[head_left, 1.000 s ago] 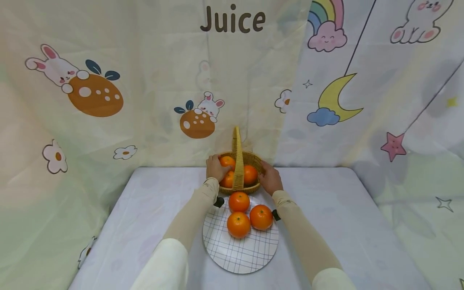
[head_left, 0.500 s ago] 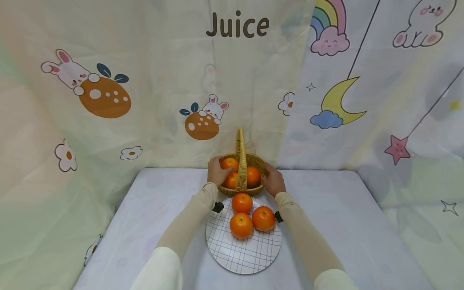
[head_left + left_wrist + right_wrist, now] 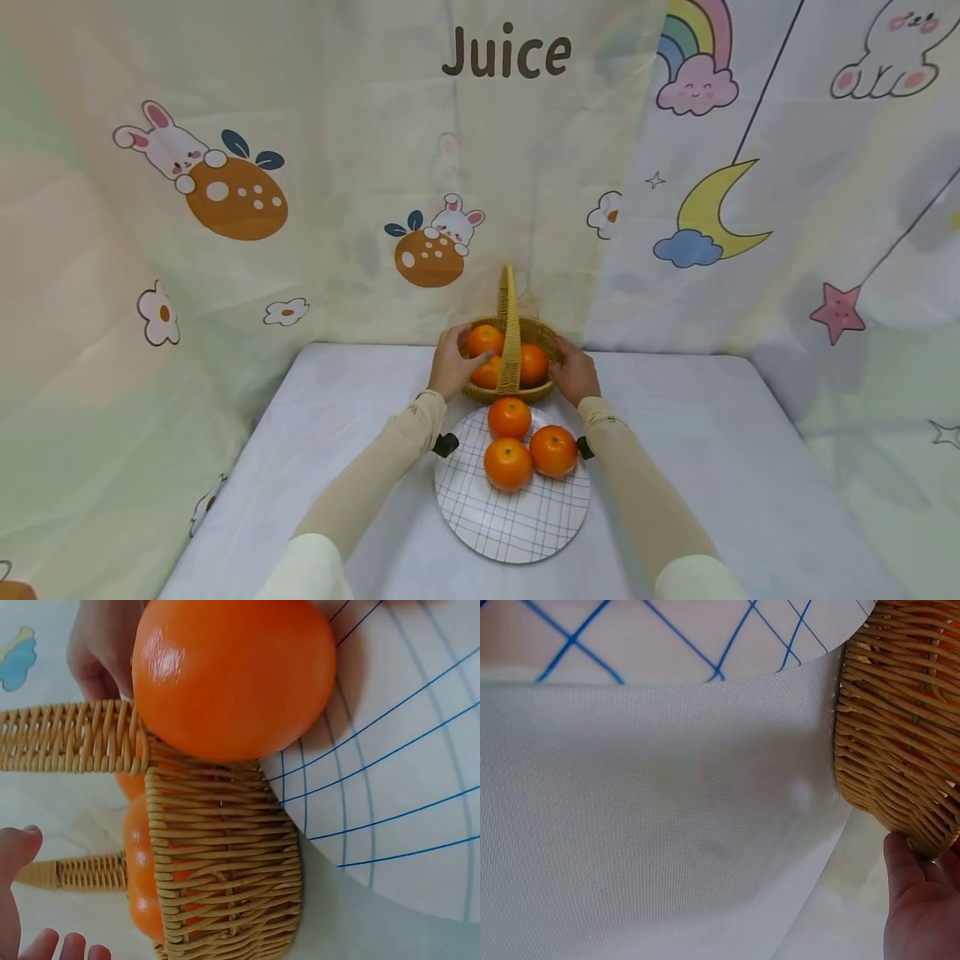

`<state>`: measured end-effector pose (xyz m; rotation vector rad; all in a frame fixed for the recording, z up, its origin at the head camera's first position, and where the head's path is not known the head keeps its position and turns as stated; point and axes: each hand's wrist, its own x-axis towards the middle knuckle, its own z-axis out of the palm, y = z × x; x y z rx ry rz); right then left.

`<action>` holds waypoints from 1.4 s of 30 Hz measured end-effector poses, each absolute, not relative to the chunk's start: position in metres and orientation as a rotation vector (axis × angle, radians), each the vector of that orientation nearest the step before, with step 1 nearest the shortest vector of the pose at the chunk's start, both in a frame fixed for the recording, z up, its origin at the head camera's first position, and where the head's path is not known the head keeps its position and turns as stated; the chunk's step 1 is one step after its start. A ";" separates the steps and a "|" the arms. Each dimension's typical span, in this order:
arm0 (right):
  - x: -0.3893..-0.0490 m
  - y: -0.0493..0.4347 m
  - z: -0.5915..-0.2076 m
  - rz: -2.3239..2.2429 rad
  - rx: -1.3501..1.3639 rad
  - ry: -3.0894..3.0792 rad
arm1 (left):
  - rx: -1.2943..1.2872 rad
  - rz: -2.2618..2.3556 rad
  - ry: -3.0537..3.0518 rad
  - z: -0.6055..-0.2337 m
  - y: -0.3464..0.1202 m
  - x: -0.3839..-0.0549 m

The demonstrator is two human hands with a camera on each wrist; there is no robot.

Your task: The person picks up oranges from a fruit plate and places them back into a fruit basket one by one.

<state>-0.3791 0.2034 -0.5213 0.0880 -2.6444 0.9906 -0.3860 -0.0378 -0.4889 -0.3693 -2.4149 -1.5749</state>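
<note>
A wicker basket (image 3: pixel 510 393) with an upright handle stands at the back of the table, holding several oranges (image 3: pixel 533 364). At its left side, my left hand (image 3: pixel 452 364) has its thumb reaching toward the oranges. In the left wrist view, the left hand's fingers (image 3: pixel 46 943) are spread and apart from the weave. My right hand (image 3: pixel 576 372) grips the basket's right rim, its thumb and fingers at the edge in the right wrist view. Directly in front is a round white plate (image 3: pixel 510 525) with a blue grid, carrying three oranges (image 3: pixel 507 464).
A white cloth covers the table (image 3: pixel 360 425). Behind the basket hangs a printed curtain (image 3: pixel 352 167) with rabbits and the word Juice. Dark wrist devices (image 3: pixel 446 445) sit near the plate's edges, below the sleeves.
The head view has shifted, so the scene sits farther right. My left hand has eased slightly away from the basket's left side. The right hand stays on the rim; the oranges remain in place.
</note>
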 end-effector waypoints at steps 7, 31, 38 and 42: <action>-0.379 0.206 -0.519 0.986 0.110 -2.659 | -0.469 -1.493 -2.477 -0.492 -0.044 -0.364; -0.381 0.207 -0.518 1.024 0.109 -2.666 | -0.850 -1.336 -2.651 -0.526 -0.045 -0.291; -0.381 0.207 -0.520 1.016 0.097 -2.645 | -0.954 -1.299 -2.631 -0.528 -0.045 -0.270; -0.380 0.205 -0.522 1.021 0.083 -2.661 | -1.027 -1.283 -2.536 -0.537 -0.046 -0.264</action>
